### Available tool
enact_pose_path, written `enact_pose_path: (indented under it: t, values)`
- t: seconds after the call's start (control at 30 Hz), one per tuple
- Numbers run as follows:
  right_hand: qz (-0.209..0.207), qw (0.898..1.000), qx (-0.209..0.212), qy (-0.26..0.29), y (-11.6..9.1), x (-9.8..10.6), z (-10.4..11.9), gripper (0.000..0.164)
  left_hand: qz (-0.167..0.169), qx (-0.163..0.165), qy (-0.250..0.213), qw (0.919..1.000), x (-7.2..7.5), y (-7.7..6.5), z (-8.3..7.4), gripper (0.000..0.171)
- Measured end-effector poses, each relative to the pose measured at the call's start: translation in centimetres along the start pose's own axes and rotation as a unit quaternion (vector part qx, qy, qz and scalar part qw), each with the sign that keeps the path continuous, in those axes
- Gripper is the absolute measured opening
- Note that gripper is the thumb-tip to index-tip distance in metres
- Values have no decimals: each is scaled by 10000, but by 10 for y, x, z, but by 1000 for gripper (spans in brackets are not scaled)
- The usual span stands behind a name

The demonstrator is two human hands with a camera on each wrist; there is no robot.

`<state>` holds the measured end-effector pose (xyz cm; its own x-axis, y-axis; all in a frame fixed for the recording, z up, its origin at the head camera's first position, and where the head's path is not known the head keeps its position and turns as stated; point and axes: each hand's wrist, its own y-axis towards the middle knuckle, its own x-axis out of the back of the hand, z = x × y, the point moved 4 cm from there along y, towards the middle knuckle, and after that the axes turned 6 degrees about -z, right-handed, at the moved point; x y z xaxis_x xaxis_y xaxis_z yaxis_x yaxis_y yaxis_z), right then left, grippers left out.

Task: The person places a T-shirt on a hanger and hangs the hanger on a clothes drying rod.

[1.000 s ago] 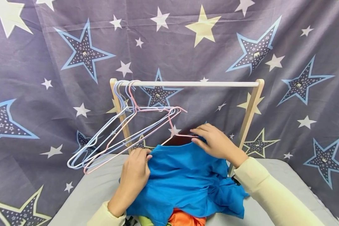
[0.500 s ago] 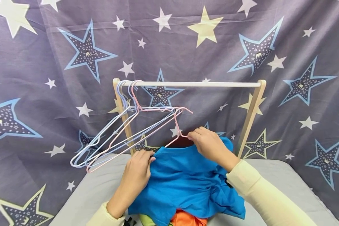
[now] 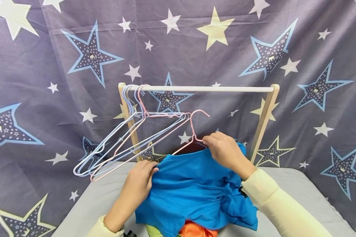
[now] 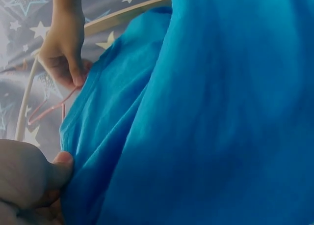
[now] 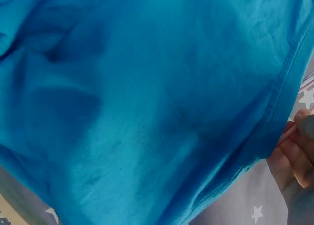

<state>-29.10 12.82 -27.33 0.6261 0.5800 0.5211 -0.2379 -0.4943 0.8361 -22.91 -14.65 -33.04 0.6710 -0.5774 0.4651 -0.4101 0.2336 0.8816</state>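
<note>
no readable text, no legible labels or brands, no numbers or signs, in any view

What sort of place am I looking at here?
Possibly a bedroom corner or a staged clothes-hanging area. A star-patterned cloth forms the backdrop, a small rack holds wire-thin hangers, and a blue garment lies over a soft-looking grey surface.

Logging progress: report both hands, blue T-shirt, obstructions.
Left hand pinching blue T-shirt. Right hand gripping pink hanger. T-shirt hiding hanger's lower part. Hung hangers at rail's left, possible snag.
</note>
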Motion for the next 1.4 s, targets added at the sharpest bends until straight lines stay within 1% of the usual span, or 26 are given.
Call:
enact_pose_path:
  t: [0.13,0.33,0.43,0.53,0.67,0.8,0.97,1.07,1.2,1.3,1.4]
  values:
    - [-105,9999,-81,-23,-2,3,-4,8,115,121,-11,9999,5,-3,5,12]
    - [-309,9995,-118,11,-3,6,-11,7,252,514,-54,9983,12,-4,11,14]
    - [-348,9992,-185,56,-5,5,-14,8,267,717,-59,9970,14,-4,13,15]
    - [-289,9991,-285,87,-7,3,-15,8,232,842,-52,9962,14,-4,13,15]
    - [-167,9988,-434,119,-7,1,-15,7,80,995,-76,9950,13,-3,12,14]
    - [-91,9985,-534,120,-8,0,-15,8,-230,1099,-90,9936,12,-4,11,14]
    - [-115,9982,-571,159,-6,0,-14,9,-613,1101,-96,9920,10,-4,10,12]
    - [-235,9978,-592,180,-5,1,-12,13,-735,1112,-75,9911,9,-3,9,12]
    - [-548,9958,-712,170,-5,2,-8,20,-764,1189,-36,9900,7,-3,8,10]
    - [-835,9930,-807,226,-6,1,-4,20,-789,1216,-6,9894,5,-4,9,9]
    - [-990,9910,-843,331,-10,-3,1,18,-858,1183,40,9893,3,-5,10,9]
